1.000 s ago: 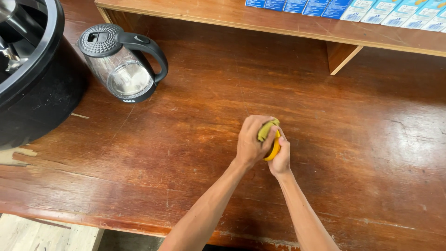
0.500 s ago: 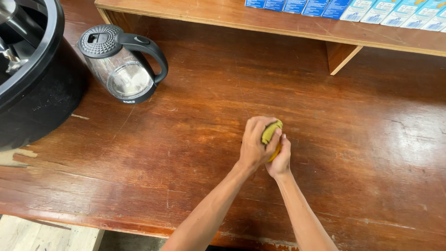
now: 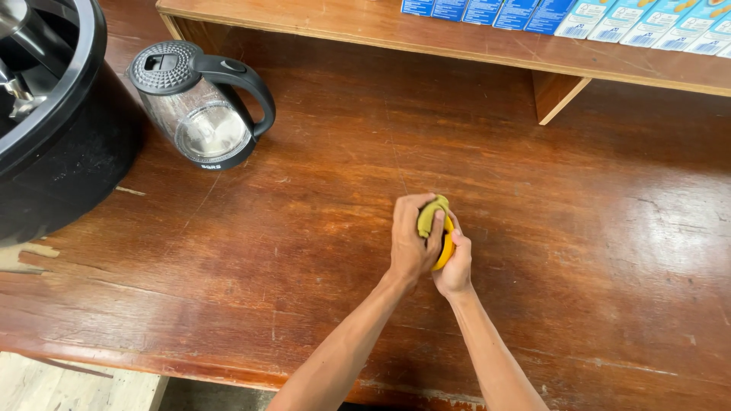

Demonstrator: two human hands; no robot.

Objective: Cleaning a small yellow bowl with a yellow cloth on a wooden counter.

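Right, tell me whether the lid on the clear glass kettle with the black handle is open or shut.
Shut. The glass kettle stands upright on the wooden table, its dark studded lid sitting flat on the rim.

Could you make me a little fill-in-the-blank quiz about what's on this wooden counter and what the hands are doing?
1. Both hands, the left hand and the right hand, are closed around a small ____-coloured object.
2. The glass kettle on the counter has a lid and handle coloured ____.
3. The kettle stands to the ____ of the hands, as the person sees it.
4. The row of blue and white boxes sits on a wooden ____ above the counter.

Missing words: yellow; black; left; shelf
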